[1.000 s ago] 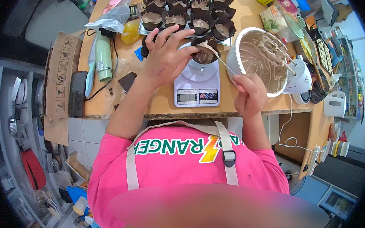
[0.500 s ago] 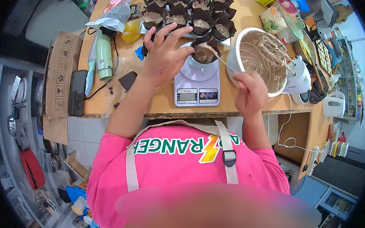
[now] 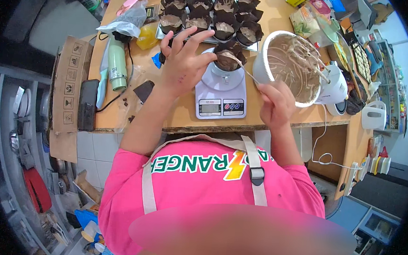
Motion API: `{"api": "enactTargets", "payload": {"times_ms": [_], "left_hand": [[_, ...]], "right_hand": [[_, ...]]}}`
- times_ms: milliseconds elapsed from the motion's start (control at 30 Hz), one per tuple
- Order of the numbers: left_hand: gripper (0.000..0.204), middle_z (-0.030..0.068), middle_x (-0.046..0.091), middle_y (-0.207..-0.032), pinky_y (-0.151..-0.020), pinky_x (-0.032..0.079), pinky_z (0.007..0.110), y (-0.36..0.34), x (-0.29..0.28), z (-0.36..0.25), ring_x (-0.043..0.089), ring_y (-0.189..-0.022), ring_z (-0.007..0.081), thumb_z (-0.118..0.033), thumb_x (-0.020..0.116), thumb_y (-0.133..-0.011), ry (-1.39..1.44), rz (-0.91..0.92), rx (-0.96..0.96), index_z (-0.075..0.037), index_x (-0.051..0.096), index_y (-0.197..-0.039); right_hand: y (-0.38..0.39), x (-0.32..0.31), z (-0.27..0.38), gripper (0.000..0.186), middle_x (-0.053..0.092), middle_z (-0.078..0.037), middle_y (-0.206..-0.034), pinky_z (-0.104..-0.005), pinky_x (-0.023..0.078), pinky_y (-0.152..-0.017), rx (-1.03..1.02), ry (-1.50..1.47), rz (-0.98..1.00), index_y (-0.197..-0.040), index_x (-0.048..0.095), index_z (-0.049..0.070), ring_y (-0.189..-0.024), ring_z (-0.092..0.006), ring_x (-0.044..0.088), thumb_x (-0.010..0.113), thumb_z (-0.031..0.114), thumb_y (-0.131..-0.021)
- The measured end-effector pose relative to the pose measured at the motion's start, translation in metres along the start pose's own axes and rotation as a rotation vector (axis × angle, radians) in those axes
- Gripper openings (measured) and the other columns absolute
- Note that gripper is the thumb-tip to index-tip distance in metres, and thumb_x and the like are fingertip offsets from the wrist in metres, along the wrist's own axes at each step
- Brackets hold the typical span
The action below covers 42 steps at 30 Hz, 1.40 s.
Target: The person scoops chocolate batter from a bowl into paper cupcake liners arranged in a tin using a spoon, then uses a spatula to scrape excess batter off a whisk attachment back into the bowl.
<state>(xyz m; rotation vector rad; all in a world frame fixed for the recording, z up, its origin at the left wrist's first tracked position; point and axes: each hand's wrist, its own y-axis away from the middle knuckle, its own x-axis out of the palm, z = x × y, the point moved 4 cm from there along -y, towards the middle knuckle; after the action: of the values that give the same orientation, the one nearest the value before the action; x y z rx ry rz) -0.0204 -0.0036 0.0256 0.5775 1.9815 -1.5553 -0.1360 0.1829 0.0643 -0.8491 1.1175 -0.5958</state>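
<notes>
A kitchen scale (image 3: 221, 98) with a display and buttons stands near the table's front edge. On it sits a brown paper cupcake liner (image 3: 237, 49) in a cup, with chocolate batter (image 3: 227, 62) inside. My right hand (image 3: 278, 104) is closed round the thin handle of a spoon (image 3: 248, 74), whose batter-coated end dips into the liner. My left hand (image 3: 185, 63) has its fingers spread, and its thumb tip touches the liner's left edge. Right of the scale, a white mixing bowl (image 3: 263, 68) contains more batter, with mixer beaters resting in it.
Filled cupcake liners (image 3: 197, 23) stand in rows on a tray behind the scale. A white hand mixer (image 3: 333, 86) leans at the bowl's right side, its cord hanging over the edge. Left are a green bottle (image 3: 117, 64), a dark liner piece (image 3: 143, 91) and a cardboard box (image 3: 68, 86).
My right hand has shifted slightly left and turned, and the spoon's end sits a little lower in the liner. My left hand stays in place.
</notes>
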Motion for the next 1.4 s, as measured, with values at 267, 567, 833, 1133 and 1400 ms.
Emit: {"api": "enactTargets", "payload": {"times_ms": [267, 567, 833, 1133, 1400], "left_hand": [[0.010, -0.0055, 0.054, -0.129, -0.105, 0.018, 0.045, 0.001, 0.001, 0.000, 0.041, -0.124, 0.0237, -0.020, 0.073, -0.070, -0.012, -0.012, 0.006, -0.026, 0.071, -0.078], [0.004, -0.0051, 0.055, -0.128, -0.104, 0.019, 0.048, 0.001, 0.001, 0.000, 0.042, -0.123, 0.0253, -0.022, 0.072, -0.074, -0.019, -0.018, 0.008, -0.024, 0.071, -0.077], [0.007, -0.0042, 0.057, -0.124, -0.103, 0.020, 0.046, 0.000, -0.003, -0.001, 0.043, -0.120, 0.0238, -0.018, 0.071, -0.072, 0.050, -0.073, 0.006, -0.023, 0.069, -0.076], [0.017, -0.0004, 0.062, -0.111, -0.096, 0.028, 0.040, 0.008, -0.020, 0.007, 0.053, -0.103, 0.0210, -0.014, 0.066, -0.065, 0.193, -0.439, 0.072, -0.021, 0.067, -0.080], [0.013, -0.0002, 0.063, -0.107, -0.093, 0.030, 0.039, 0.010, -0.023, 0.007, 0.053, -0.100, 0.0210, -0.017, 0.064, -0.068, 0.206, -0.463, 0.081, -0.020, 0.067, -0.080]], "right_hand": [[0.004, -0.004, 0.001, 0.019, 0.059, -0.011, -0.072, -0.0343, 0.045, -0.051, 0.007, 0.027, -0.049, -0.097, 0.061, 0.001, -0.058, -0.0257, 0.057, 0.065, 0.001, -0.079], [0.003, -0.022, 0.001, 0.015, 0.061, -0.012, -0.072, -0.0327, 0.047, -0.054, 0.006, 0.016, -0.176, -0.098, 0.057, 0.001, -0.060, -0.0253, 0.059, 0.052, 0.015, -0.095], [0.015, -0.032, -0.015, 0.031, 0.061, -0.012, -0.074, -0.0266, 0.047, -0.054, 0.281, -0.152, -0.492, -0.100, 0.056, -0.001, -0.058, -0.0153, 0.057, 0.043, 0.027, -0.101], [0.014, -0.030, -0.018, 0.030, 0.061, -0.014, -0.082, -0.0254, 0.049, -0.054, 0.310, -0.159, -0.505, -0.100, 0.056, -0.002, -0.059, -0.0155, 0.060, 0.046, 0.026, -0.100], [0.018, -0.027, -0.017, 0.035, 0.061, -0.015, -0.091, -0.0267, 0.051, -0.055, 0.336, -0.158, -0.474, -0.104, 0.055, -0.003, -0.065, -0.0196, 0.063, 0.050, 0.031, -0.098]]}}
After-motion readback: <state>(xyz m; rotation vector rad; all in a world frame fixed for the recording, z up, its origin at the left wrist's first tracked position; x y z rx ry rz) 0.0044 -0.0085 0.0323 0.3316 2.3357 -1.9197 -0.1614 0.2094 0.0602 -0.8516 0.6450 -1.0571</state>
